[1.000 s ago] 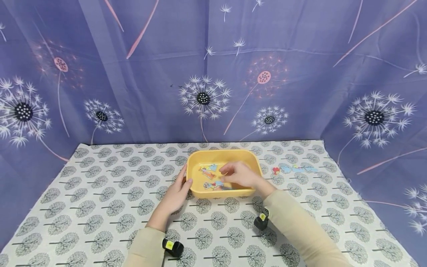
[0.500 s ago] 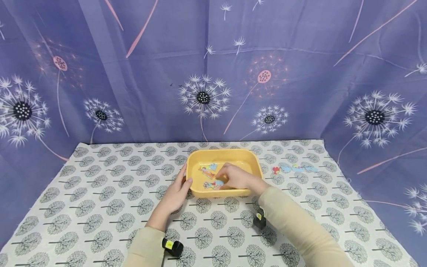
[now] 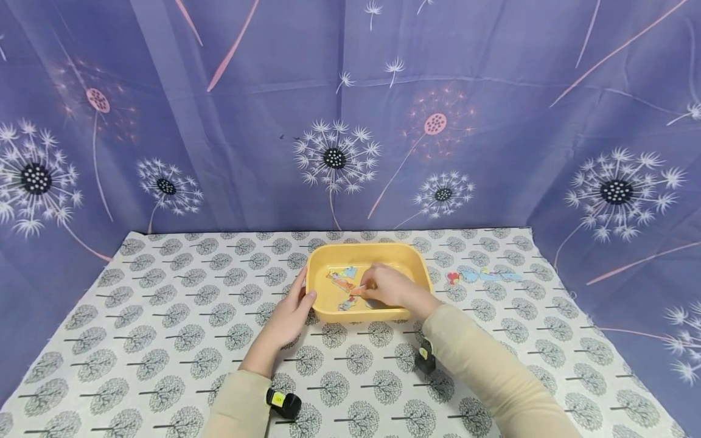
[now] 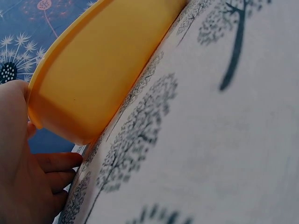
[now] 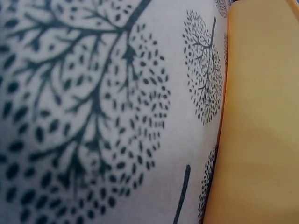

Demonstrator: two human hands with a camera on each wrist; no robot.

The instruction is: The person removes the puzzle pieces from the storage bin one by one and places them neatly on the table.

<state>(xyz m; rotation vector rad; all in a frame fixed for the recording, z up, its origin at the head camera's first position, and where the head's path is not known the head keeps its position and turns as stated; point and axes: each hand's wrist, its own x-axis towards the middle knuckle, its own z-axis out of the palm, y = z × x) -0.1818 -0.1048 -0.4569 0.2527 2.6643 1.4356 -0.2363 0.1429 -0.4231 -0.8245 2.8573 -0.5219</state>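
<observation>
A yellow plastic tray (image 3: 361,317) with rounded corners stands on the cloth in front of me. My left hand (image 3: 288,316) holds its left end, the thumb at the rim and the other fingers along the outer wall. In the left wrist view the left hand (image 4: 23,154) is against the tray wall (image 4: 93,70). My right hand (image 3: 391,286) reaches into the tray, its thumb and fingertips pinching a thin flat picture piece, mostly hidden. Near the fingertips lie several colourful cut-out picture pieces (image 3: 342,283). The right wrist view shows only the tray's outer wall (image 5: 261,116) and cloth.
Right of the tray, a row of flat red and blue picture pieces (image 3: 484,275) lies on the tree-print cloth (image 3: 191,340). A purple dandelion curtain (image 3: 246,152) hangs behind and at the sides. Each wrist carries a small black camera (image 3: 285,404).
My right hand has lowered among the pieces and moved slightly left. Its fingertips now pinch one, and the nearest figure piece is shifted and partly covered. The left hand stays at the tray.
</observation>
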